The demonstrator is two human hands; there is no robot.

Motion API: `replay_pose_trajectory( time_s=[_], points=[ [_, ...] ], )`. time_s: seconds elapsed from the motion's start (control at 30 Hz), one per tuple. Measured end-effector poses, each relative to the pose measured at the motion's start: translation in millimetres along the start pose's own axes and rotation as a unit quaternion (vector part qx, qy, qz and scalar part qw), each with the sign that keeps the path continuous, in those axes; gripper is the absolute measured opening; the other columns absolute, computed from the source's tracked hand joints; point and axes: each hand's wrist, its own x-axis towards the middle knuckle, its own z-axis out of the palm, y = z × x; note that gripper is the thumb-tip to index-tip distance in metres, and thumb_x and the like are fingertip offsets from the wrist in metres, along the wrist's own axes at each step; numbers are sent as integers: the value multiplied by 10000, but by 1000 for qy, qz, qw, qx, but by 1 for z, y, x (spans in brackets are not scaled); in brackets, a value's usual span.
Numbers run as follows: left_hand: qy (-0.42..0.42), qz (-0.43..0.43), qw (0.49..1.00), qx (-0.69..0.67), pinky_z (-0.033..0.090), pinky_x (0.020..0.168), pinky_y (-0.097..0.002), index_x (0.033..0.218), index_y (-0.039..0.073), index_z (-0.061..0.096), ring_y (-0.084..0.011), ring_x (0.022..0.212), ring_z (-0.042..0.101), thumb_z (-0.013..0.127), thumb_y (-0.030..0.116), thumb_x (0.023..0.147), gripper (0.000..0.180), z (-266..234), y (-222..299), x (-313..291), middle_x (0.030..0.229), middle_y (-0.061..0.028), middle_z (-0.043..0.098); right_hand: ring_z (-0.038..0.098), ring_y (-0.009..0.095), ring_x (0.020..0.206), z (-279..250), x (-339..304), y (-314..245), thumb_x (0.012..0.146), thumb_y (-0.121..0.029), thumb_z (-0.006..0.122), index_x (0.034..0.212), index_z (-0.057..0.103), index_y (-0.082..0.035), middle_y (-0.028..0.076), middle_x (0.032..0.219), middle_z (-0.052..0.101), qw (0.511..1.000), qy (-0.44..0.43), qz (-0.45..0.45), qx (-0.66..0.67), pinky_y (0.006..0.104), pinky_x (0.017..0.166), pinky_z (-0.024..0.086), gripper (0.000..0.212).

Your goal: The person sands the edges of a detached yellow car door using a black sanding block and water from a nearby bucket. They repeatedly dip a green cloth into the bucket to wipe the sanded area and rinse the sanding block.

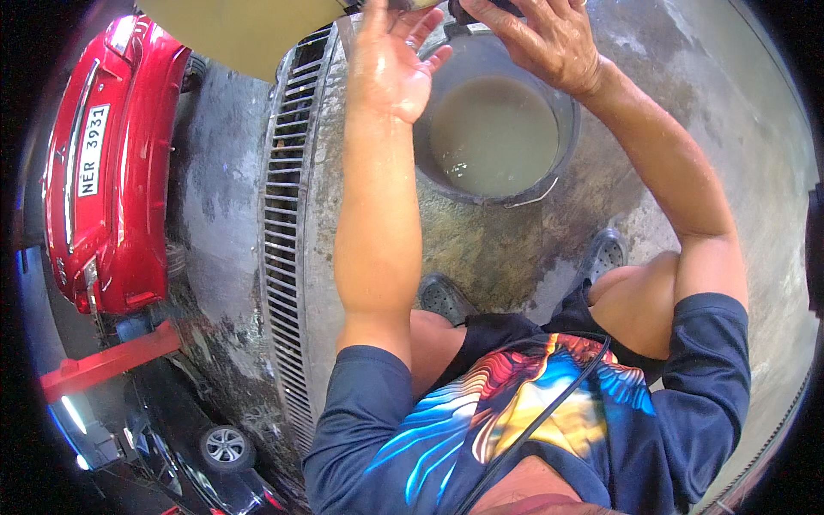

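My left hand [395, 73] is raised at the top of the view, wet, its palm turned partly up and its fingers apart. Beside it, my right hand [549, 43] bends its fingers over a dark object [487, 10] that the upper edge cuts off, so its kind does not show. Below both hands stands a dark bucket [569, 142] with a wire handle [534, 196]. Murky grey-brown water [493, 133] fills part of it.
A slotted drain grate [287, 197] runs along the wet concrete floor left of the bucket. Beyond it are a red car [120, 172], a red metal beam [112, 360] and a black car [184, 446]. A yellowish panel [240, 30] hangs top left. My grey clogs [445, 299] flank the bucket's near side.
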Motion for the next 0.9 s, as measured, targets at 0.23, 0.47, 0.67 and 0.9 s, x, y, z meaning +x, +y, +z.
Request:
replay_pose_trajectory(
  time_s=[0.23, 0.47, 0.67, 0.9],
  points=[
    [-39, 95, 995, 5, 357, 1080, -620, 1400, 158, 570, -260, 1370, 444, 551, 693, 1004, 666, -19, -19, 17, 1393, -42, 589, 628, 229, 1053, 9, 8, -8, 806, -194, 728, 1362, 656, -95, 52, 1280, 655, 999, 16, 18, 43, 409, 880, 436, 569],
    [-62, 178, 982, -12, 516, 895, -413, 1351, 144, 619, -203, 1164, 609, 553, 646, 1025, 602, -4, -32, 19, 1294, -30, 668, 625, 234, 1120, 13, -3, -2, 830, -233, 710, 1394, 643, -97, 51, 1276, 650, 998, 33, 26, 37, 408, 881, 430, 584],
    [-48, 49, 997, -28, 531, 876, -361, 1226, 190, 703, -158, 984, 660, 540, 632, 1042, 505, -9, -18, 14, 1098, 17, 744, 622, 234, 1129, 12, -1, -5, 835, -215, 704, 1369, 658, -101, 40, 1240, 650, 999, 48, 3, 5, 402, 863, 429, 548],
    [-52, 136, 986, -82, 546, 963, -357, 1237, 117, 685, -180, 1059, 690, 601, 571, 1035, 504, -6, -24, 16, 1099, -28, 750, 613, 240, 1115, 12, 9, -16, 820, -251, 715, 1365, 668, -116, 44, 1240, 645, 1000, 22, 13, -12, 408, 847, 421, 563]
  ],
)
